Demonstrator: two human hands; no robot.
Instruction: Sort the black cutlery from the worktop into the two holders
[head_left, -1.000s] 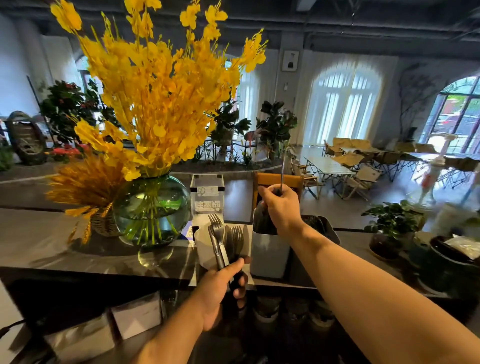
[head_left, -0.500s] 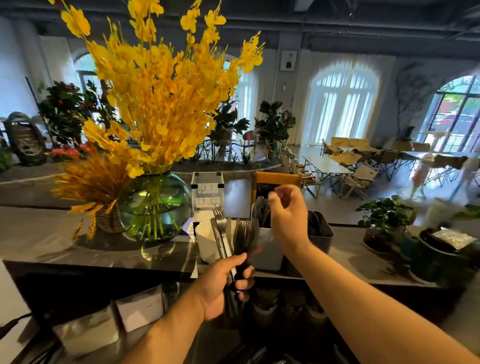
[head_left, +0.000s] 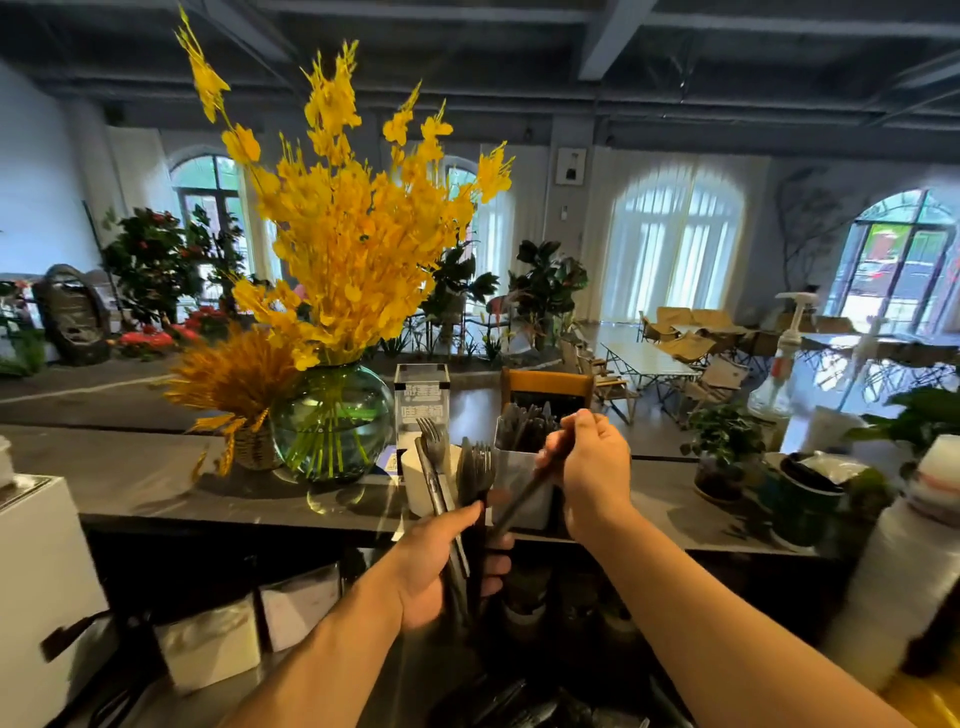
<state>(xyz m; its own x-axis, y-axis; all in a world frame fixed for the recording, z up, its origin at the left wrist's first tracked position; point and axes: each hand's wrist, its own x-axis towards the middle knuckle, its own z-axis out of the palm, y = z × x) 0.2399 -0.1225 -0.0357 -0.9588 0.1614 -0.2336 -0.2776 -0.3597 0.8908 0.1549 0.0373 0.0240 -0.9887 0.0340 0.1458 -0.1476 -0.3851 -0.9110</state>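
My left hand (head_left: 441, 566) grips a bundle of black cutlery (head_left: 457, 473), forks and spoons standing upright with their heads up, in front of the raised counter. My right hand (head_left: 592, 467) pinches the top end of one black piece (head_left: 519, 506) that slants down-left toward the bundle. Just behind my right hand stands a steel holder (head_left: 522, 483) with several black pieces in it. A white holder (head_left: 421, 483) stands to its left, behind the bundle. More black cutlery (head_left: 519, 706) lies blurred on the worktop at the bottom.
A green glass vase of yellow flowers (head_left: 332, 421) and a clear acrylic sign (head_left: 421, 400) stand on the counter (head_left: 130, 478) to the left. Potted plants (head_left: 727, 447) and dark pots (head_left: 805, 499) crowd the right. White boxes (head_left: 208, 644) sit under the counter.
My right hand left a piece in the steel holder, came away with nothing in it, then moved down to the bundle and now pinches one black piece there. My left hand stayed put.
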